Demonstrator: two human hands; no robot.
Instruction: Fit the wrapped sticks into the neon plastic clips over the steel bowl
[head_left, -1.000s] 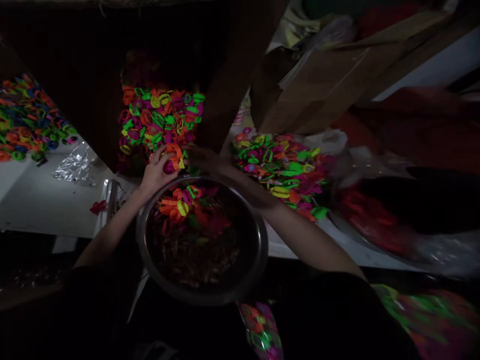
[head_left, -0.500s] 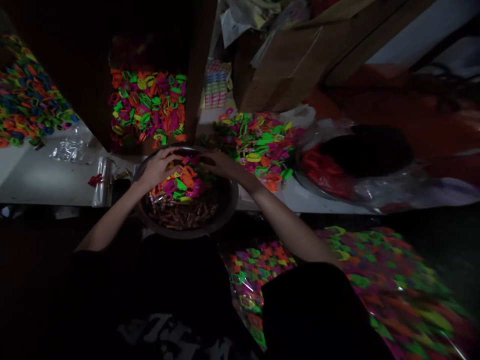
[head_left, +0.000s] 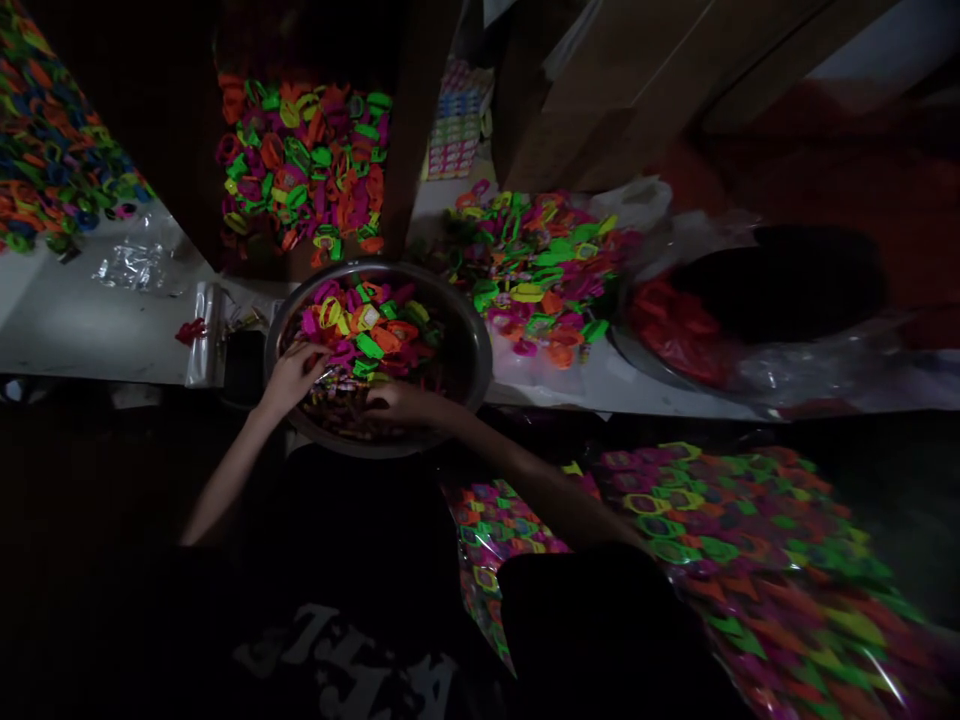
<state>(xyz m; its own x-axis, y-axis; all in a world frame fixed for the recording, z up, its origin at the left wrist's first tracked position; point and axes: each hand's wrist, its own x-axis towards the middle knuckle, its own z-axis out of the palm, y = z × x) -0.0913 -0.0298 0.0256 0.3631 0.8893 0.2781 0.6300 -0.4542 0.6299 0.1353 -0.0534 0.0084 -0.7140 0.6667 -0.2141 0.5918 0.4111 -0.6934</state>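
A round metal basin (head_left: 480,330) stands at the table's front edge. In its far part lies a heap of bright toy watches (head_left: 367,318) in pink, orange, green and yellow; nearer to me are small brownish wrapped pieces (head_left: 337,415), too dark to name. My left hand (head_left: 295,378) is at the basin's left side, fingertips drawn together at the front of the heap. Inside the near right part is my right hand (head_left: 405,405), its fingers curled among the small pieces. What either hand holds is too small and dark to make out.
A dark open box (head_left: 405,140) with more toy watches stands behind the basin. Another watch pile (head_left: 540,260) lies right of it, near a cardboard box (head_left: 600,130) and a red-filled basin (head_left: 675,330). Packed sheets of watches (head_left: 750,520) are low right; a clear plastic roll (head_left: 202,335) lies left.
Both hands have moved from the far side of the heap towards me, to its near edge and the small pieces. The heap has spread out a little. The view has shifted slightly.
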